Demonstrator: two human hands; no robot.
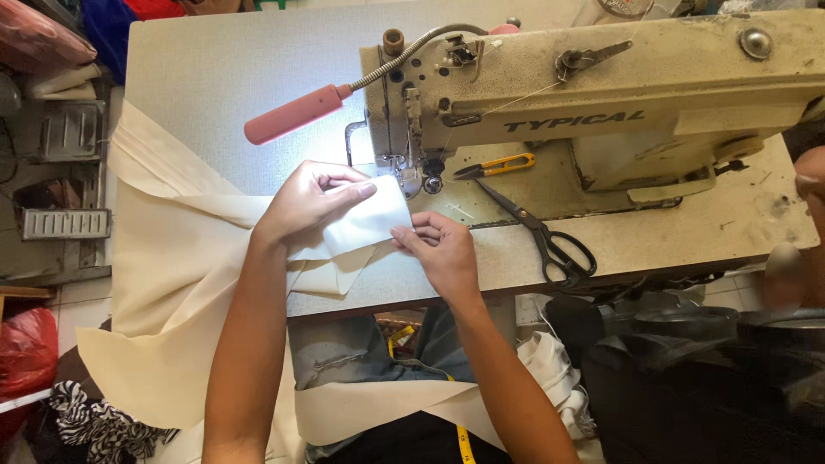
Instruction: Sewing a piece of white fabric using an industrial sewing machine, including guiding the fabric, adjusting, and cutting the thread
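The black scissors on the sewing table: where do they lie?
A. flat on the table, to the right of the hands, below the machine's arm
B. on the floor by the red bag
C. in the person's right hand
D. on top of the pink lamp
A: the black scissors lie flat on the table, clear of the right hand, which pinches the cream fabric piece.
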